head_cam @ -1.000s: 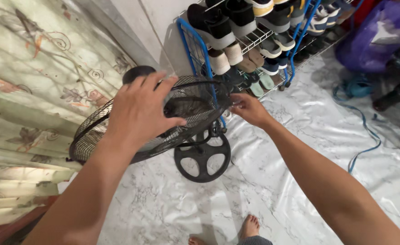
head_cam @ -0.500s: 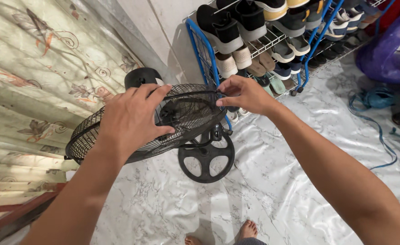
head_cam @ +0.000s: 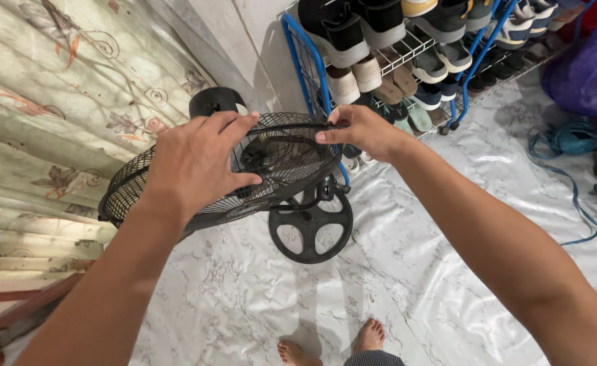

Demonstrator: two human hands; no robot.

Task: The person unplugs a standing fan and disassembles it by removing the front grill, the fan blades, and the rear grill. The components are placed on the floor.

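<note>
Near the centre of the frame, a black wire fan guard (head_cam: 292,159) tilted over its round black base (head_cam: 310,228) on the marble-patterned floor (head_cam: 393,285). The left hand (head_cam: 197,163) lay spread over the guard's front, fingers gripping the wires, while the right hand (head_cam: 356,130) pinched the guard's upper right rim. A blue shoe rack (head_cam: 407,54) stood just behind, upper right.

One package is visible: a purple plastic bag (head_cam: 586,71) at the right edge of the view, bulging and rounded, standing on the floor just beside the shoe rack (head_cam: 407,61). A pale patch on it may be a label. No signs or screens are visible.
</note>
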